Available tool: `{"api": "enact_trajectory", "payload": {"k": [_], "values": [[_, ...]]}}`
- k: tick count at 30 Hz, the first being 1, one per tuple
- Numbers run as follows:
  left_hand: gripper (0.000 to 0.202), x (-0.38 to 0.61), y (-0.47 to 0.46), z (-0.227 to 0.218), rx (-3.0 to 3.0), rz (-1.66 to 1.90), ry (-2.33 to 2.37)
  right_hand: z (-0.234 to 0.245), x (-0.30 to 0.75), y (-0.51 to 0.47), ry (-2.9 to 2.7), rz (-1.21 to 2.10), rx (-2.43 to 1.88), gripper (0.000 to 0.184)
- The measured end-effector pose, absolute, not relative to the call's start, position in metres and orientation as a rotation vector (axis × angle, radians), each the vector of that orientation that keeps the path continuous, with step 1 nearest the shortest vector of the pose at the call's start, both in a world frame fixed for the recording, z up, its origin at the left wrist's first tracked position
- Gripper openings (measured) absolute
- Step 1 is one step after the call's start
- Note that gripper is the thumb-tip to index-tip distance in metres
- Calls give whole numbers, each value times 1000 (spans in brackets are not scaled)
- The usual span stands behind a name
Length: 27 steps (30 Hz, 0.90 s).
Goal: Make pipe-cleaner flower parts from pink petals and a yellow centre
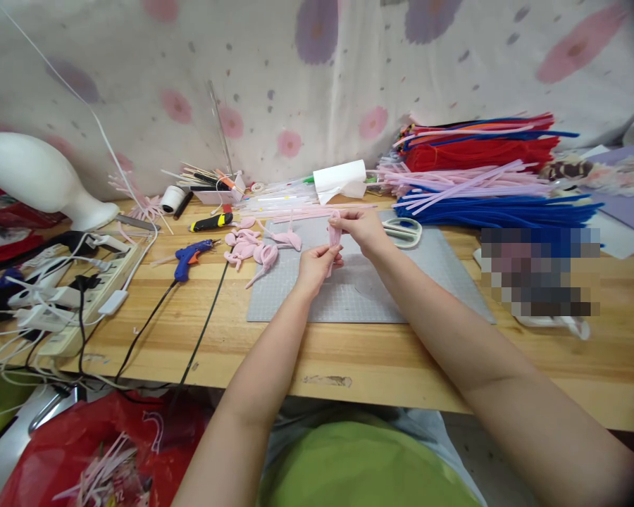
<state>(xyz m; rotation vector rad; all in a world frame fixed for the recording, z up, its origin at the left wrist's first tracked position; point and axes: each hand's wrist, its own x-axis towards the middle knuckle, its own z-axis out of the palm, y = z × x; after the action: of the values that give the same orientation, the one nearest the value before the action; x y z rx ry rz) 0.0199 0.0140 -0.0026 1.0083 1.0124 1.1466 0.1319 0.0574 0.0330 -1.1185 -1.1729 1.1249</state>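
Observation:
Above the grey cutting mat [370, 296], both hands pinch one light pink pipe cleaner piece [334, 234]. My right hand [362, 231] grips its upper end between thumb and fingers. Lower down, my left hand [317, 269] has its fingers closed on the same piece, partly hiding it. Several shaped pink pipe cleaner pieces [243, 248] lie in a small pile left of my left hand, some over the mat's edge. White-handled scissors [403, 232] rest on the mat behind my right forearm, which hides part of them.
A blue glue gun [187, 260] and a yellow-black cutter [211, 222] lie on the left. Further left are a cabled power strip [92, 299] and a white foam head [32, 172]. Blue pipe cleaners [501, 210] are heaped at back right. A red bag [47, 451] hangs below the table edge.

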Motion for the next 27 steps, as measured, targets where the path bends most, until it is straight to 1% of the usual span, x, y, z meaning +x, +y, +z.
{"api": "enact_trajectory", "payload": {"k": [3,5,7,9,12,14,21,24,27], "values": [[22,16,14,-5,1282,1163,1186,29,129,55,-1069,1214,-1104,21],[25,13,13,-7,1500,1179,1297,27,129,53,-1008,1270,-1104,23],[26,12,13,-9,1584,1190,1356,26,129,51,-995,1297,-1108,24],[24,13,14,-9,1439,1202,1332,26,129,50,-1023,1307,-1112,26],[19,16,18,-7,990,1237,1189,26,129,49,-1115,1350,-1122,29],[16,17,20,-4,793,1265,1102,24,127,48,-1194,1378,-1119,31],[13,15,18,-1,821,1181,997,20,123,47,-1299,1331,-1146,23],[19,14,18,-2,852,1133,918,19,125,50,-1271,1270,-1126,21],[25,14,18,-3,829,1113,817,19,127,50,-1223,1282,-1074,22]]}}
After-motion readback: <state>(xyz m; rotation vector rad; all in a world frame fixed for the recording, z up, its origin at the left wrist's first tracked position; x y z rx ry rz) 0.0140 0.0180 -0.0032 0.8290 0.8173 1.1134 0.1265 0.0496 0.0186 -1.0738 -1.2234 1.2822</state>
